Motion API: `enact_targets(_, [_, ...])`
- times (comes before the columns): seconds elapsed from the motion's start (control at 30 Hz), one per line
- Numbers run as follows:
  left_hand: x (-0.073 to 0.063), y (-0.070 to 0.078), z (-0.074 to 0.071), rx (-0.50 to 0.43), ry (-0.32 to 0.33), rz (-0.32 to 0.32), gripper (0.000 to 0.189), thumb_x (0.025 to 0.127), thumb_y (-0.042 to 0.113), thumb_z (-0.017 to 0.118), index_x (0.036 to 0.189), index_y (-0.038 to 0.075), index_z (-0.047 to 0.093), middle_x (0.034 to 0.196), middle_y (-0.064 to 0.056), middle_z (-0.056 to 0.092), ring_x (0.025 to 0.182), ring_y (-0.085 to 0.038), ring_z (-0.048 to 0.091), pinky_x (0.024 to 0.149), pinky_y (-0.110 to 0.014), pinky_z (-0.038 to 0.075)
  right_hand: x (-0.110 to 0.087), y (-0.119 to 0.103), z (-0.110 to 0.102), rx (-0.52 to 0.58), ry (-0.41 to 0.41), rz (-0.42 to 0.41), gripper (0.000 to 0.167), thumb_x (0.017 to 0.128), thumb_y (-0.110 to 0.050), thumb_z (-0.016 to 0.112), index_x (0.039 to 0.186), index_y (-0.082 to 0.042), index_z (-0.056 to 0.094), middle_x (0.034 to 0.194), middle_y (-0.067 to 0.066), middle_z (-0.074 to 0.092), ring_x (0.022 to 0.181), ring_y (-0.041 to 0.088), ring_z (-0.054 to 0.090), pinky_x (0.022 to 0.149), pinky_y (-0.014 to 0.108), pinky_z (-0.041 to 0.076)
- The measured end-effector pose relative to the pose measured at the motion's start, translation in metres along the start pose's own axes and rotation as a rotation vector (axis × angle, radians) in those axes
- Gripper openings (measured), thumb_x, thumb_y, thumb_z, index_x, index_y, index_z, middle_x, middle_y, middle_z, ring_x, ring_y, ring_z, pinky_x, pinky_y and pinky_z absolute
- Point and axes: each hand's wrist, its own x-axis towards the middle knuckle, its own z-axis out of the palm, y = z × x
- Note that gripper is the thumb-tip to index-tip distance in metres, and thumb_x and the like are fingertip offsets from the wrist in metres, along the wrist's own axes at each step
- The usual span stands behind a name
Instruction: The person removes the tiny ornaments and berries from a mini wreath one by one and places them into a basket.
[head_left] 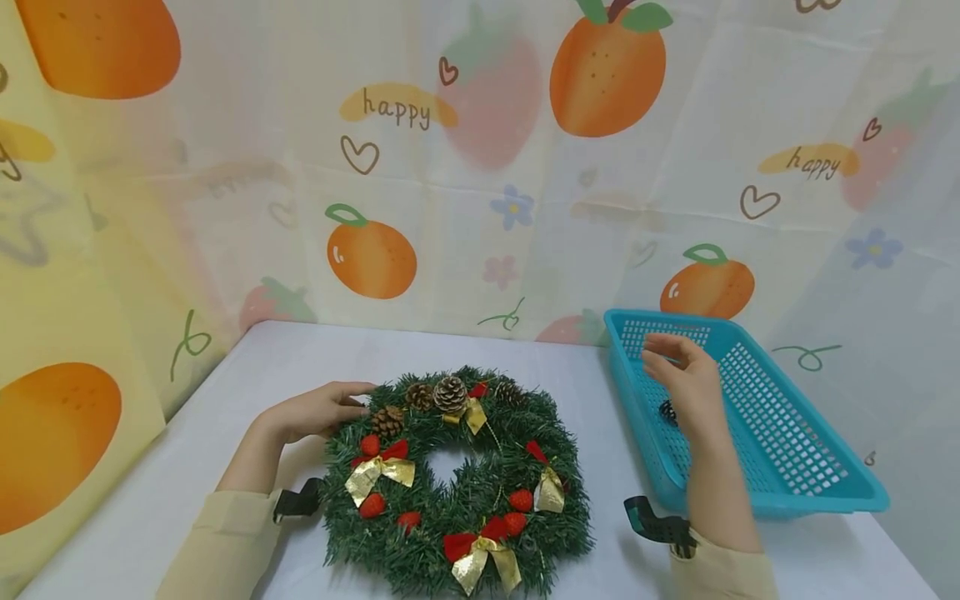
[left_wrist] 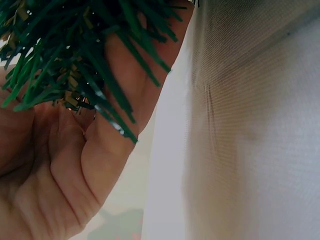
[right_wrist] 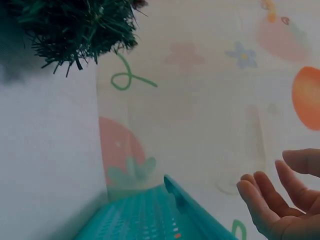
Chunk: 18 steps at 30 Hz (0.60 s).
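A green Christmas wreath [head_left: 555, 433] lies on the white table, decorated with pine cones [head_left: 450, 393], red berries and gold-and-red bows [head_left: 483, 560]. My left hand [head_left: 318, 410] holds its upper left edge, and in the left wrist view green needles [left_wrist: 80, 60] partly cover the fingers. Over the blue-green plastic basket [head_left: 795, 408], my right hand [head_left: 690, 392] is raised with fingers loosely bent. Nothing shows between those fingers in the right wrist view. Inside the basket, partly behind the right hand, sits a dark pine cone [head_left: 667, 412].
The basket stands at the table's right side, close to the back curtain [head_left: 465, 208] printed with fruit. White tabletop [head_left: 600, 467] separates wreath and basket. A yellow curtain part [head_left: 82, 317] borders the table's left.
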Motion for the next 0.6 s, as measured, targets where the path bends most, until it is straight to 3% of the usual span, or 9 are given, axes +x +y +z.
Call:
enact_targets(0.1, [0.000,0.000,0.000,0.002,0.003,-0.001,0.059,0.105,0.019,0.047,0.157,0.004,0.024,0.152,-0.042,0.028,0.049,-0.008,0.023,0.053,-0.025,0.033,0.002,-0.002,0.007,-0.005,-0.069,-0.041,0.047,0.102,-0.030,0.055,0.141,-0.004,0.050,0.140,0.015,0.053,0.105,-0.001,0.055,0.087,0.009,0.050])
enact_targets(0.3, [0.001,0.000,0.000,0.004,0.002,-0.001,0.059,0.105,0.018,0.046,0.158,0.005,0.023,0.152,-0.042,0.028,0.049,-0.008,0.023,0.053,-0.025,0.033,0.007,-0.009,0.019,-0.014,-0.180,-0.075,0.044,0.102,-0.025,0.054,0.140,-0.002,0.050,0.143,0.016,0.052,0.107,-0.002,0.056,0.095,0.017,0.051])
enact_targets(0.5, [0.001,0.000,0.000,0.008,0.002,-0.005,0.059,0.105,0.018,0.047,0.157,0.005,0.023,0.152,-0.042,0.028,0.050,-0.008,0.023,0.053,-0.025,0.033,0.007,-0.016,0.031,-0.064,-0.209,-0.081,0.041,0.102,-0.020,0.055,0.139,-0.002,0.053,0.142,0.020,0.053,0.126,0.029,0.054,0.105,0.041,0.046])
enact_targets(0.6, [0.001,0.000,0.000,0.005,0.001,-0.005,0.059,0.105,0.018,0.047,0.157,0.005,0.023,0.152,-0.042,0.027,0.049,-0.008,0.023,0.053,-0.025,0.033,0.008,-0.018,0.037,-0.078,-0.234,-0.095,0.041,0.101,-0.019,0.056,0.139,-0.002,0.053,0.142,0.022,0.054,0.130,0.037,0.051,0.107,0.048,0.044])
